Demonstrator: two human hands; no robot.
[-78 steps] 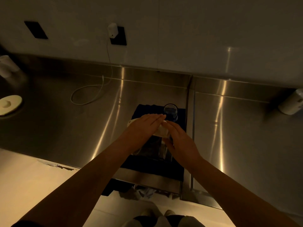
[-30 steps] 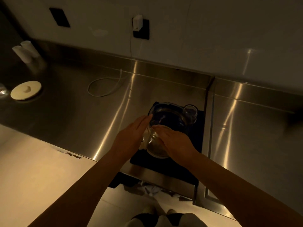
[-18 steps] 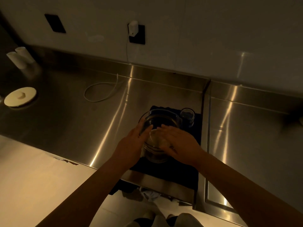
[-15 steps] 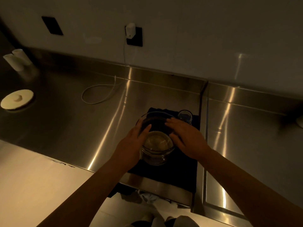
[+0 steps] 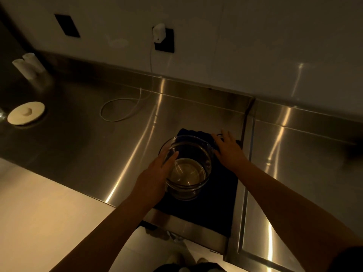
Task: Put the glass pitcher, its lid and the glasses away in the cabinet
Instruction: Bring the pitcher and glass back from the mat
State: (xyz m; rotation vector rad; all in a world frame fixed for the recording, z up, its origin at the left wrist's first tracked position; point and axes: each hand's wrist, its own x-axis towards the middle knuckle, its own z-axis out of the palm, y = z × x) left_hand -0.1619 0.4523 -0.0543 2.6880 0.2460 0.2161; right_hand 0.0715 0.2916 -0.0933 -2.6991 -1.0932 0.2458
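A wide clear glass pitcher (image 5: 198, 143) stands upright on a dark mat (image 5: 206, 209) on the steel counter. A pale round shape shows inside it near the bottom; I cannot tell what it is. My left hand (image 5: 155, 177) grips the pitcher's left wall, fingertips at the rim. My right hand (image 5: 227, 150) hovers with spread fingers over a small glass (image 5: 218, 136) at the mat's back right corner, hiding most of it. A round white lid (image 5: 26, 112) lies far left on the counter.
Two white cylinders (image 5: 27, 64) stand at the back left. A white cable (image 5: 121, 108) loops over the counter from a wall plug (image 5: 159, 33). A raised seam (image 5: 247, 163) splits the counter right of the mat. The counter's front edge lies close below the mat.
My right hand has left the pitcher's mouth and moved back and right, over the small glass. My left hand stays on the pitcher's side.
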